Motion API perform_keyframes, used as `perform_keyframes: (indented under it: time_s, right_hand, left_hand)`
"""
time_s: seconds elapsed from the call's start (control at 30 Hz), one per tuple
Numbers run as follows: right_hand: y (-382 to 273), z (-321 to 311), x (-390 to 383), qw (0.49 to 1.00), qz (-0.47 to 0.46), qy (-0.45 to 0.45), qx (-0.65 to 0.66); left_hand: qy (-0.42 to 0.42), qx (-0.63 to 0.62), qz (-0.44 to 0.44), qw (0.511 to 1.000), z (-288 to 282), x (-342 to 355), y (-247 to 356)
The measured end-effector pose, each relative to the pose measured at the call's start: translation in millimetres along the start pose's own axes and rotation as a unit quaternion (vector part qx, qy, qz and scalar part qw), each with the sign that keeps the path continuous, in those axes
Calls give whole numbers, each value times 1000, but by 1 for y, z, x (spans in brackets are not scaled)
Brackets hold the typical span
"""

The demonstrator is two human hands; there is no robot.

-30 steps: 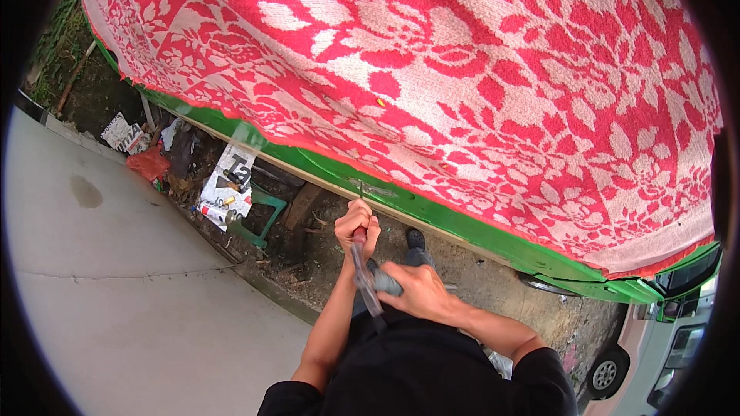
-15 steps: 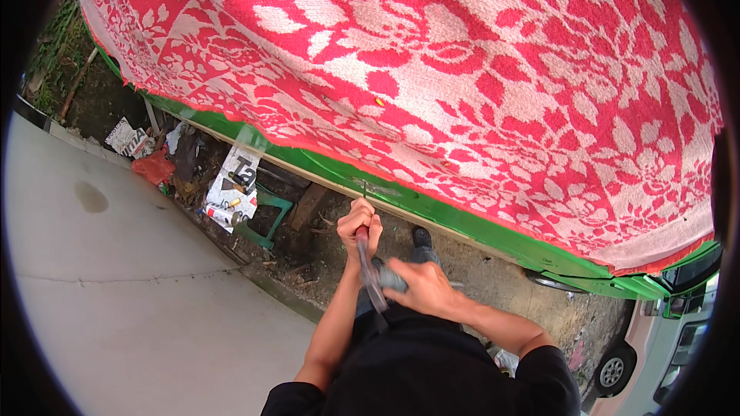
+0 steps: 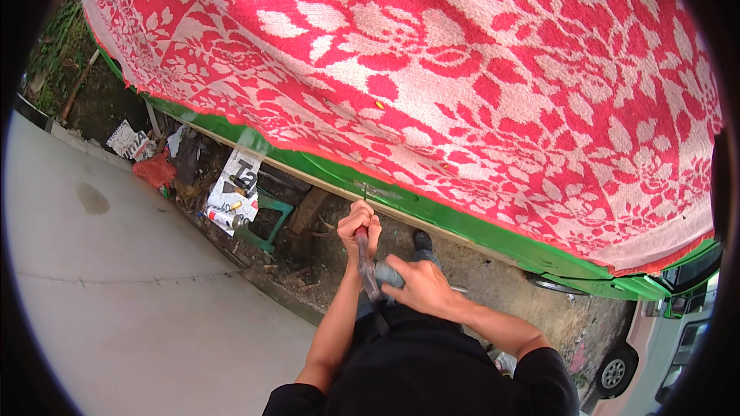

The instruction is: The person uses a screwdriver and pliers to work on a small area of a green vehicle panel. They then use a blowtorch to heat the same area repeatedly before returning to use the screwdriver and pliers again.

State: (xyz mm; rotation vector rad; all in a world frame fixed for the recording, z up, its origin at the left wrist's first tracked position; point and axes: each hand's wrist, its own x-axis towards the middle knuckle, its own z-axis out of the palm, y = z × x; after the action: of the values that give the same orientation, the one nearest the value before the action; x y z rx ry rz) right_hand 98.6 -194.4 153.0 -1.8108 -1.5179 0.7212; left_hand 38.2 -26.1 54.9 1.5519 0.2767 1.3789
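Note:
In front of my body, my left hand (image 3: 359, 225) is closed around the upper part of a long tool (image 3: 368, 277) with a red section and a greyish lower part. A thin rod (image 3: 365, 192) rises above that hand, close to the green panel (image 3: 389, 195); whether it touches cannot be told. My right hand (image 3: 420, 286) is closed on a rounded grey piece (image 3: 389, 273) beside the tool's lower part. My fingers hide part of this piece, and whether it joins the tool is unclear.
A red-and-white flowered cloth (image 3: 432, 69) covers the green vehicle. Left of me is a pale surface (image 3: 139, 270). A printed sheet (image 3: 233, 189) with small items, a green plastic frame (image 3: 270, 219) and a red bag (image 3: 156, 170) lie beyond. A light vehicle's wheel (image 3: 614, 372) shows at lower right.
The tool's lower part has swung slightly left, and the grey piece looks sharper. My left hand stays nearly in place; my right hand has shifted a little left.

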Motion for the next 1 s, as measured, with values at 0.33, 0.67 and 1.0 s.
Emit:
perform_keyframes:
  time_s: [0.33,0.67,1.0]
  right_hand:
    - [-2,3,-6,998,43,16,48]
    - [-7,5,2,997,32,-6,74]
    - [-13,3,9,997,0,10,82]
  left_hand:
    - [28,9,-23,999,-5,4,8]
    - [109,-145,-97,979,-6,1,-3]
    - [148,-123,-78,978,-3,5,-5]
